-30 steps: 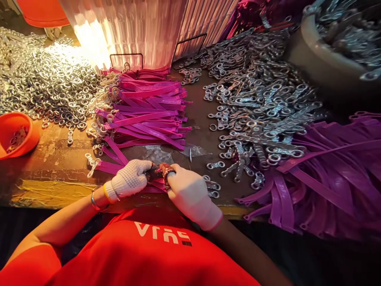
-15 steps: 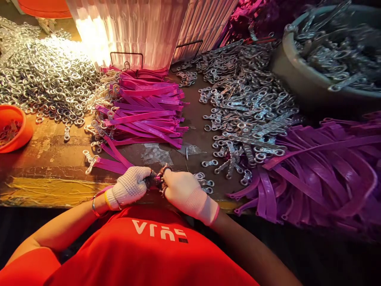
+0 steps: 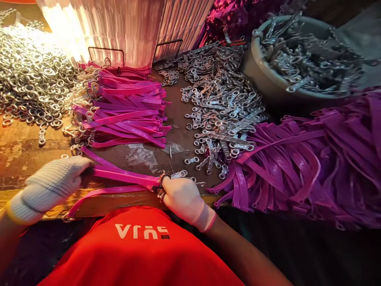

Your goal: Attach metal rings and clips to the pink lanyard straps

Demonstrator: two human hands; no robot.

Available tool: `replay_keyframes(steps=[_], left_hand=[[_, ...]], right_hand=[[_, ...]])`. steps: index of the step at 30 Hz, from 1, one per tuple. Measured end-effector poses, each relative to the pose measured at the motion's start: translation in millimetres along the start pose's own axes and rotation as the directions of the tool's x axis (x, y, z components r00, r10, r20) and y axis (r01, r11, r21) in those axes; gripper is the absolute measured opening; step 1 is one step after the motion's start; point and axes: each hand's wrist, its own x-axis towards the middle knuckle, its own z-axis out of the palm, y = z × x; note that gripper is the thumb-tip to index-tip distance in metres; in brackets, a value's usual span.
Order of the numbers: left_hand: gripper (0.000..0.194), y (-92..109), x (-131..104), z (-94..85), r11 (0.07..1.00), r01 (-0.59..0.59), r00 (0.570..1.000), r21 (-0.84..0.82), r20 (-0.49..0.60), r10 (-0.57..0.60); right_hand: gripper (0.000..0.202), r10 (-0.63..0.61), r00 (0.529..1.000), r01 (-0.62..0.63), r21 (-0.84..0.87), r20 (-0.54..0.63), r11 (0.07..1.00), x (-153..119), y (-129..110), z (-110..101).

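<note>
the left hand [image 3: 52,186], in a white knit glove, is closed around one end of a pink strap [image 3: 125,176] at the near edge of the table [image 3: 26,149]. the right hand [image 3: 181,196], also gloved, pinches the other end of the same strap between thumb and fingertips, close to a small metal ring; the ring itself is too small to make out clearly. the strap runs between the two hands, and a loose length of it hangs below over the table edge. just behind lies a stack of pink straps [image 3: 125,107] with rings at their left ends. to the left is a heap of metal rings [image 3: 29,83], to the right a heap of metal links [image 3: 220,99], and beyond that a grey bowl [image 3: 268,85] full of more links. a pile of purple straps [image 3: 312,159] fills the right side
</note>
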Motion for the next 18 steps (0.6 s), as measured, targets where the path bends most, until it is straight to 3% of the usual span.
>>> replay_keyframes(steps=[3, 5, 6, 8, 10, 12, 14, 16, 18], left_hand=[[0.037, -8.5, -7.0, -2.3, 0.998, 0.065, 0.992, 0.007, -0.111, -0.063], [0.033, 8.4, -4.8, 0.7, 0.957, 0.080, 0.981, -0.277, -0.146, -0.124], [0.031, 21.6, -1.5, 3.5, 0.878, 0.105, 0.982, -0.467, -0.092, -0.166], [0.036, 51.1, 9.1, 11.5, 0.550, 0.250, 0.966, -0.797, 0.171, -0.191], [0.045, 76.1, 23.1, 21.8, 0.139, 0.405, 0.914, -0.904, 0.394, -0.100], [0.056, 90.5, 36.3, 31.9, -0.162, 0.516, 0.857, -0.841, 0.509, 0.087], [0.059, 94.8, 44.4, 39.0, -0.309, 0.574, 0.818, -0.758, 0.520, 0.245], [0.049, 93.6, 46.1, 42.6, -0.340, 0.576, 0.815, -0.743, 0.492, 0.305], [0.034, 91.5, 43.1, 43.9, -0.318, 0.546, 0.834, -0.775, 0.469, 0.291]], right_hand=[[0.016, -0.026, 0.998, 0.026, -0.008, -0.057, 1.000, -2.0, 26.9, -3.7], [0.016, 0.039, 0.983, -0.049, -0.051, -0.179, 0.997, 1.2, 57.9, -10.0], [0.018, 0.112, 0.962, -0.136, -0.082, -0.248, 0.987, 4.4, 76.3, -12.9], [0.022, 0.248, 0.904, -0.316, -0.154, -0.348, 0.936, 13.9, 113.4, -16.6], [0.023, 0.285, 0.884, -0.386, -0.236, -0.370, 0.892, 25.6, 143.7, -17.0], [0.024, 0.259, 0.891, -0.378, -0.294, -0.374, 0.878, 36.2, 162.6, -15.1], [0.025, 0.220, 0.899, -0.355, -0.336, -0.378, 0.873, 42.2, 171.9, -12.4], [0.025, 0.208, 0.900, -0.350, -0.349, -0.384, 0.869, 42.9, 176.1, -9.6], [0.023, 0.183, 0.897, -0.328, -0.327, -0.402, 0.887, 40.0, 177.1, -6.8]])
